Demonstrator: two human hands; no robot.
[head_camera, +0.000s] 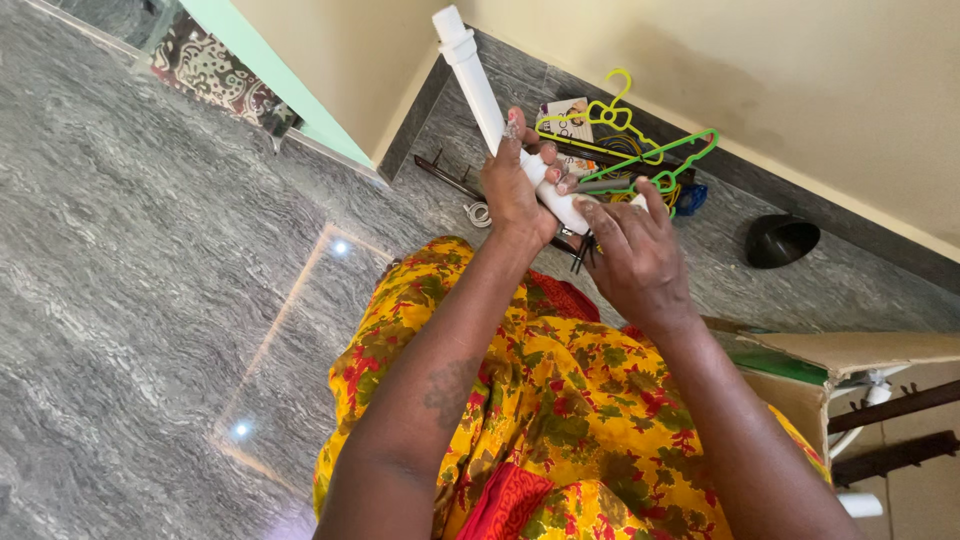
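My left hand (512, 190) wraps the white rod (487, 105), fingers (548, 150) closed around its lower part; long axis runs up-left. My right hand (632, 255), fingers pressed together, caps the rod's lower end above the hangers (650, 165).

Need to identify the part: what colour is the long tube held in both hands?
White, a plain turned tube gripped by the left hand and right hand; head view.

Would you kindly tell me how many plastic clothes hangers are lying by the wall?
2: a yellow hanger nearest the wall, and a green hanger overlapping it, just beyond the right hand. Others may be hidden.
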